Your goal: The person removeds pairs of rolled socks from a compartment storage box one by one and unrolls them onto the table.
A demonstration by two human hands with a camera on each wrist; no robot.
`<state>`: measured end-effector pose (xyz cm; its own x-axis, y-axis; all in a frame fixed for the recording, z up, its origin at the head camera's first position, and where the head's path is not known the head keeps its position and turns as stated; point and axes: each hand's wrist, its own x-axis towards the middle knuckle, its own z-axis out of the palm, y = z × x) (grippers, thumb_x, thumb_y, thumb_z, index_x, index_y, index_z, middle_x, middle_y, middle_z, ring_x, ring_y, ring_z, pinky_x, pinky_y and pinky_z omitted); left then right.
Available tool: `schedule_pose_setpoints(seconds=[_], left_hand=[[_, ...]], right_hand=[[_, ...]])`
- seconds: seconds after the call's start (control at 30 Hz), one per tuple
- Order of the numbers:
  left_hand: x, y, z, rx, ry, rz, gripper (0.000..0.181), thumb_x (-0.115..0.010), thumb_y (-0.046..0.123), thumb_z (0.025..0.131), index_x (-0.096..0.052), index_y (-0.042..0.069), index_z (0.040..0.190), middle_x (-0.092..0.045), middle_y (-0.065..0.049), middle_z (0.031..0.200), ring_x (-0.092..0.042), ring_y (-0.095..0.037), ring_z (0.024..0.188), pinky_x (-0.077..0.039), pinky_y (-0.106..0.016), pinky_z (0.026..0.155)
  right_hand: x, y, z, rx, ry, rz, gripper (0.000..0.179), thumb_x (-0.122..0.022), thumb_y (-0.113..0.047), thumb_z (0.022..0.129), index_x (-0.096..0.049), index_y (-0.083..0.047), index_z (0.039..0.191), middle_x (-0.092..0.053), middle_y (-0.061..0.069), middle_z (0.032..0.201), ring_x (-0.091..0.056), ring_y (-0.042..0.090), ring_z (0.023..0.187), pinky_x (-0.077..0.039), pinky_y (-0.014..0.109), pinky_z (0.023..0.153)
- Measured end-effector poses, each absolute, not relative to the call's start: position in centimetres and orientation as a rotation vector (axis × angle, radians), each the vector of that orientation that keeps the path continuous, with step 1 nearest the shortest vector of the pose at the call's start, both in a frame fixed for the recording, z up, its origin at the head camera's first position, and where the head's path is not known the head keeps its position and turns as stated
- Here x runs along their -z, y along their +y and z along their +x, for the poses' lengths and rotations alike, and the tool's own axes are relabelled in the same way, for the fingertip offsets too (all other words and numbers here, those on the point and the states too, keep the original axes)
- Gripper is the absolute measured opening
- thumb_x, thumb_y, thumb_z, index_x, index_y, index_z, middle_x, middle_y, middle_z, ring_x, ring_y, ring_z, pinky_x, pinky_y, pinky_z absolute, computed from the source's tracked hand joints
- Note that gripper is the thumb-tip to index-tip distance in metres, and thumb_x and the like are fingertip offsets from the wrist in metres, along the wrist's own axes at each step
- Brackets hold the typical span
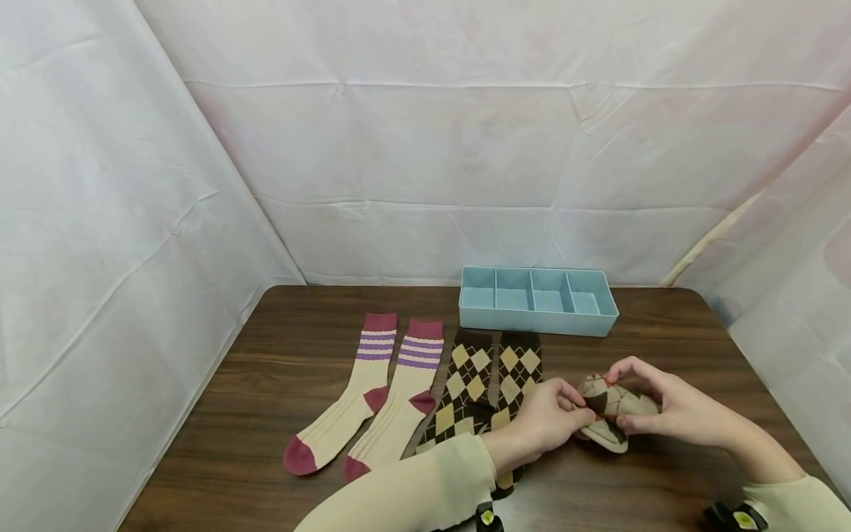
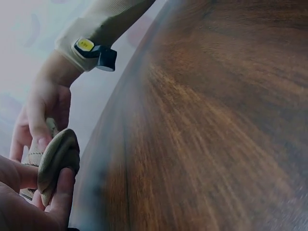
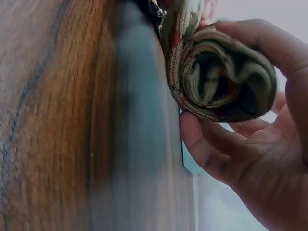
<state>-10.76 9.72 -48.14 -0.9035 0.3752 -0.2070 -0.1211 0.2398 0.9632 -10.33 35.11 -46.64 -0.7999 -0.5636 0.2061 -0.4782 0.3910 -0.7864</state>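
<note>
A beige and brown argyle sock bundle (image 1: pixel 618 400) with thin red lines is partly rolled up, held just above the table at the right. Its spiral of layers shows at the end of the roll (image 3: pixel 211 82) in the right wrist view. My right hand (image 1: pixel 671 408) grips the roll between thumb and fingers. With thumb and fingertips, my left hand (image 1: pixel 548 415) pinches the bundle's left part beside a flap. In the left wrist view, the folded edge (image 2: pixel 60 156) lies between the left thumb and fingers. Whether one sock or two are rolled is hidden.
Left of the hands lie two dark brown argyle socks (image 1: pixel 468 380), partly under my left forearm. Farther left lie two cream socks (image 1: pixel 392 414) with maroon toes and purple stripes. A light blue divided box (image 1: pixel 538 321) stands at the back of the wooden table (image 1: pixel 253 414).
</note>
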Motion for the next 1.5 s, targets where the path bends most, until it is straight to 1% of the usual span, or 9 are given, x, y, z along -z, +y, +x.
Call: schedule_pose_setpoints(seconds=[0.2, 0.33, 0.5, 0.63, 0.77, 0.97, 1.07, 1.3, 1.5], left_hand=[[48.1, 9.4, -10.2, -1.618, 2.162, 0.304, 0.020, -0.085, 0.010, 0.094, -0.067, 0.019, 0.092, -0.062, 0.007, 0.078, -0.057, -0.006, 0.066, -0.047, -0.023, 0.060], [48.1, 9.0, -9.8, -1.572, 2.176, 0.368, 0.020, -0.084, 0.011, 0.094, -0.067, 0.020, 0.093, -0.061, 0.009, 0.078, -0.056, -0.005, 0.068, -0.047, -0.023, 0.063], [48.2, 8.9, -9.4, -1.518, 2.192, 0.410, 0.021, -0.084, 0.013, 0.094, -0.066, 0.022, 0.095, -0.062, 0.011, 0.078, -0.057, -0.004, 0.067, -0.048, -0.022, 0.063], [48.4, 9.1, -9.3, -1.421, 2.237, 0.449, 0.020, -0.084, 0.016, 0.094, -0.067, 0.025, 0.098, -0.061, 0.013, 0.077, -0.057, -0.003, 0.064, -0.047, -0.022, 0.061], [48.4, 9.4, -9.1, -1.302, 2.308, 0.514, 0.020, -0.085, 0.017, 0.094, -0.069, 0.026, 0.101, -0.059, 0.013, 0.073, -0.055, -0.003, 0.060, -0.046, -0.021, 0.058], [48.5, 9.5, -8.8, -1.228, 2.346, 0.546, 0.021, -0.085, 0.017, 0.095, -0.070, 0.026, 0.107, -0.061, 0.014, 0.066, -0.057, -0.003, 0.052, -0.047, -0.020, 0.053], [48.5, 9.5, -8.7, -1.205, 2.350, 0.546, 0.021, -0.085, 0.018, 0.096, -0.070, 0.028, 0.107, -0.061, 0.014, 0.064, -0.058, -0.003, 0.050, -0.046, -0.021, 0.052], [48.6, 9.3, -8.8, -1.109, 2.437, 0.623, 0.022, -0.085, 0.023, 0.094, -0.072, 0.030, 0.111, -0.057, 0.016, 0.072, -0.053, -0.001, 0.058, -0.045, -0.020, 0.055], [48.6, 9.1, -8.9, -1.041, 2.483, 0.742, 0.025, -0.081, 0.023, 0.096, -0.072, 0.027, 0.120, -0.055, 0.017, 0.081, -0.050, -0.001, 0.061, -0.045, -0.020, 0.055]], right_hand=[[47.0, 36.0, -10.6, 1.328, 2.680, -0.958, 0.053, -0.073, 0.012, 0.097, -0.050, -0.002, 0.141, -0.064, 0.000, 0.131, -0.061, 0.000, 0.123, -0.047, 0.012, 0.094], [47.3, 36.6, -10.9, 1.367, 2.630, -0.998, 0.050, -0.064, 0.017, 0.099, -0.045, 0.005, 0.144, -0.061, 0.000, 0.134, -0.064, 0.004, 0.120, -0.051, 0.018, 0.087], [47.7, 37.1, -11.2, 1.386, 2.560, -1.003, 0.047, -0.060, 0.016, 0.103, -0.049, 0.001, 0.146, -0.061, -0.001, 0.137, -0.065, 0.006, 0.120, -0.057, 0.025, 0.082], [48.2, 37.3, -11.4, 1.308, 2.585, -1.006, 0.046, -0.065, 0.012, 0.102, -0.055, -0.007, 0.143, -0.066, -0.001, 0.130, -0.068, 0.008, 0.114, -0.056, 0.025, 0.081], [48.6, 37.3, -11.5, 1.200, 2.712, -1.049, 0.048, -0.077, 0.010, 0.095, -0.063, -0.013, 0.135, -0.071, -0.003, 0.122, -0.069, 0.008, 0.109, -0.053, 0.020, 0.086], [48.3, 37.1, -11.8, 1.162, 2.832, -1.230, 0.056, -0.082, 0.019, 0.083, -0.070, -0.017, 0.124, -0.068, 0.002, 0.122, -0.065, 0.006, 0.111, -0.049, 0.014, 0.091], [48.1, 36.9, -11.6, 1.131, 2.793, -1.289, 0.054, -0.081, 0.018, 0.086, -0.071, -0.020, 0.122, -0.066, 0.001, 0.123, -0.064, 0.008, 0.110, -0.050, 0.017, 0.086], [47.9, 36.6, -11.1, 1.151, 2.747, -1.137, 0.051, -0.099, -0.011, 0.081, -0.070, -0.021, 0.122, -0.065, -0.003, 0.124, -0.065, 0.008, 0.109, -0.055, 0.019, 0.089], [48.3, 37.6, -11.6, 1.155, 2.712, -1.029, 0.050, -0.089, -0.005, 0.092, -0.064, -0.017, 0.133, -0.068, -0.001, 0.125, -0.068, 0.006, 0.106, -0.056, 0.027, 0.071]])
